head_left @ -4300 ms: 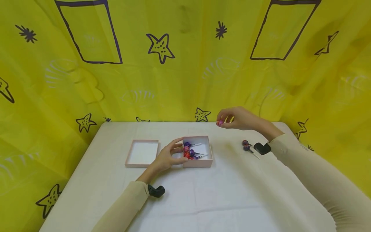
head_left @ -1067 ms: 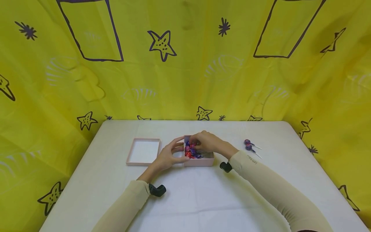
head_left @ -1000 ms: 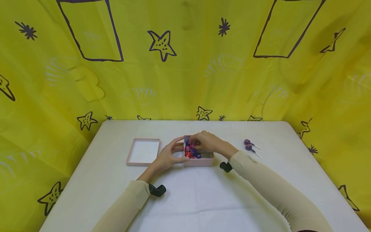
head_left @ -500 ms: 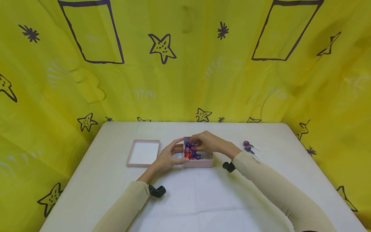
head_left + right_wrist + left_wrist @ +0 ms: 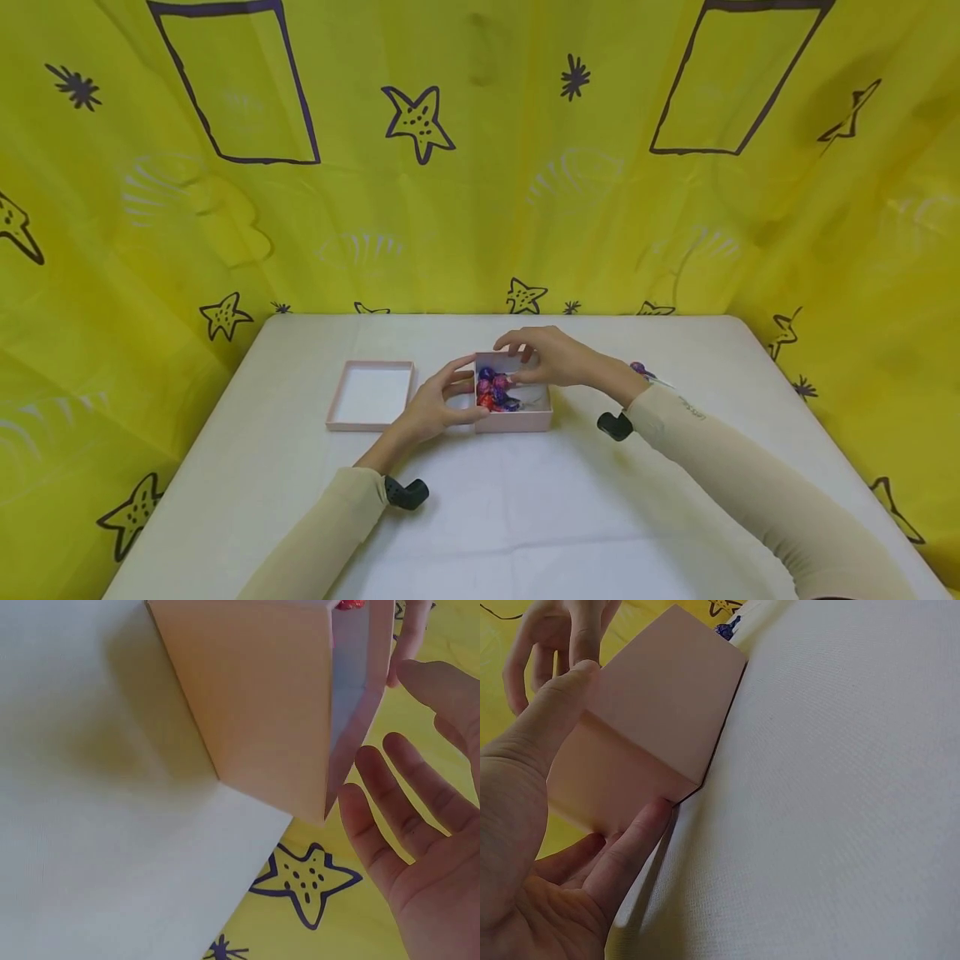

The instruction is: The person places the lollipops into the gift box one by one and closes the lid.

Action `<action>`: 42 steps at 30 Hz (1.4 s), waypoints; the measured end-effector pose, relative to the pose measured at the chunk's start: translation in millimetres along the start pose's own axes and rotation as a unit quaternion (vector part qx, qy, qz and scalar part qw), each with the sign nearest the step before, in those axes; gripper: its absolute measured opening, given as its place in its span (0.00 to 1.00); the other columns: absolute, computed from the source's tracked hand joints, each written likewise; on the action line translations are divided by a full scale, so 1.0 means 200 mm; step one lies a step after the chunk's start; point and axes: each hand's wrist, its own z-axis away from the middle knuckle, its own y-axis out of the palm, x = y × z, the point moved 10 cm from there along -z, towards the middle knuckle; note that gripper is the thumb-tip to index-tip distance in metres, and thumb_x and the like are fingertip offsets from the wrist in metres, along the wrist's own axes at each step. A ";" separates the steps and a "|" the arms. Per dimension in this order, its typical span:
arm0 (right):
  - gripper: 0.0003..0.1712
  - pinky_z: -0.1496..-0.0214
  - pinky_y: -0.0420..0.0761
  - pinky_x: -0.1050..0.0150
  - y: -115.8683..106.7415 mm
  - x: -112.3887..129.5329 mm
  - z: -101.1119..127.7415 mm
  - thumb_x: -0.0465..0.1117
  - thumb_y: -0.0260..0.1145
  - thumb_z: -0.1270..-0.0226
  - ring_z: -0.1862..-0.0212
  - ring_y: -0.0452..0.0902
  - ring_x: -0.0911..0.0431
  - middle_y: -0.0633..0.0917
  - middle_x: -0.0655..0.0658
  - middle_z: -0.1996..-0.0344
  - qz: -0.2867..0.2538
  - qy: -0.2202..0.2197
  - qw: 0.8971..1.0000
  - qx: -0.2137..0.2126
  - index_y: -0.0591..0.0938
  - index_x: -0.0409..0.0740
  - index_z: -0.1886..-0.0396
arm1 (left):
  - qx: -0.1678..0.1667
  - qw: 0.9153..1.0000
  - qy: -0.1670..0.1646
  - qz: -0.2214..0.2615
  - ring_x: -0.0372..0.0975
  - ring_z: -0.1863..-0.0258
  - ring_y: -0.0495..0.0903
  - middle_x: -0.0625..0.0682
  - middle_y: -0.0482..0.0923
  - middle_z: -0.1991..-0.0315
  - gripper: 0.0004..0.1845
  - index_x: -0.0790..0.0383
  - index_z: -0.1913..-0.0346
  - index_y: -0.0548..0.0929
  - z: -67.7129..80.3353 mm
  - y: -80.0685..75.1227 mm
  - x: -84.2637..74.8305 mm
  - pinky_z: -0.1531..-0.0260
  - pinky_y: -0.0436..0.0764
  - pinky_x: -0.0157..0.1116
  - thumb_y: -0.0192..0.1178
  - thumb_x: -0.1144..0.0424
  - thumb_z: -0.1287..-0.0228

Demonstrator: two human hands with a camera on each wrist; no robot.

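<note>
My left hand (image 5: 433,407) holds the pale pink box (image 5: 513,423) at its left end, thumb along the near edge and fingers round the far side. In the left wrist view the thumb and fingers press opposite sides of the box (image 5: 660,697). Inside lie several lollipops (image 5: 492,390) in red, pink and purple wrappers, heads to the left. Over the box's right part my right hand (image 5: 561,357) hovers, fingers parted. The right wrist view shows that hand (image 5: 431,847) with nothing between its fingers, beside the box's outer wall (image 5: 247,697).
Left of the box lies its shallow lid (image 5: 371,396), inside facing up. Lollipops (image 5: 638,367) on the white table (image 5: 465,517) are partly hidden behind the right forearm. A yellow patterned curtain (image 5: 480,208) encloses the table's back and sides.
My right hand carried a pink lollipop into the box, let it go among the others, and has now lifted and drawn back right with fingers spread. The left hand stays on the box.
</note>
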 end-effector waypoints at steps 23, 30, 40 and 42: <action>0.28 0.50 0.85 0.46 -0.23 -0.26 0.22 0.37 0.75 0.35 0.48 0.81 0.40 0.85 0.39 0.48 0.039 0.061 0.997 -0.039 0.79 0.45 0.35 | 0.001 1.000 0.009 0.000 0.51 0.29 0.72 0.59 0.68 0.26 0.50 0.42 0.21 0.62 0.00 0.00 -0.02 0.32 0.71 0.53 0.78 0.59 0.43; 0.27 0.48 0.83 0.43 -0.30 -0.44 0.34 0.34 0.74 0.34 0.47 0.80 0.36 0.84 0.35 0.47 0.047 0.101 0.993 -0.050 0.79 0.43 0.35 | -0.001 1.000 0.013 0.001 0.51 0.30 0.72 0.60 0.68 0.26 0.50 0.43 0.21 0.62 0.00 0.00 -0.02 0.32 0.71 0.53 0.78 0.60 0.43; 0.27 0.51 0.85 0.46 -0.35 -0.62 0.49 0.37 0.73 0.33 0.49 0.82 0.37 0.83 0.31 0.46 0.043 0.143 0.988 -0.031 0.78 0.39 0.35 | -0.001 1.000 0.009 0.000 0.52 0.29 0.72 0.60 0.68 0.26 0.49 0.42 0.21 0.62 0.00 0.00 -0.01 0.33 0.72 0.53 0.78 0.60 0.42; 0.27 0.51 0.86 0.46 -0.35 -0.66 0.51 0.37 0.72 0.31 0.48 0.82 0.36 0.82 0.30 0.45 0.030 0.153 0.988 -0.019 0.78 0.39 0.34 | -0.002 1.000 0.008 0.000 0.51 0.30 0.72 0.59 0.68 0.26 0.49 0.41 0.21 0.62 0.00 0.00 -0.02 0.32 0.72 0.53 0.78 0.60 0.42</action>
